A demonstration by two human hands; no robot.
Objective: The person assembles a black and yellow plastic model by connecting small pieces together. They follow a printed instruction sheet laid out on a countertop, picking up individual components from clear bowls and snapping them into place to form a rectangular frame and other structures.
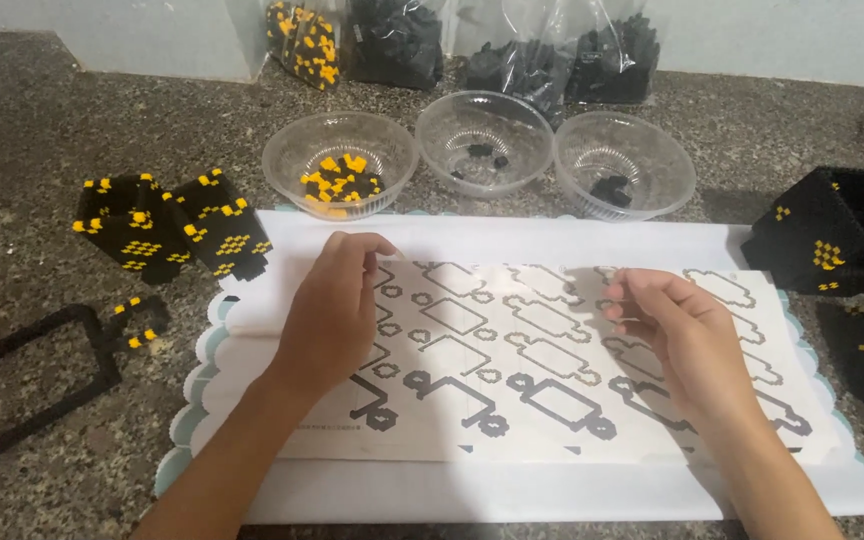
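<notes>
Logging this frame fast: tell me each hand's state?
Left hand: pinching the sheet's top edge.
Right hand: fingers curled over the sheet; grip cannot be told.

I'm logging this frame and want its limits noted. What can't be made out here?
Head view:
- Pattern sheet: parts hidden under the left hand and right hand.
- Bags: tops cut off by the upper edge.
- Black box: right side cut off by the frame edge.

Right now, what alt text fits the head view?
Two bare hands, left hand and right hand, rest on a printed pattern sheet on a stone counter. Beyond it stand three clear bowls of black and yellow beads.
</notes>
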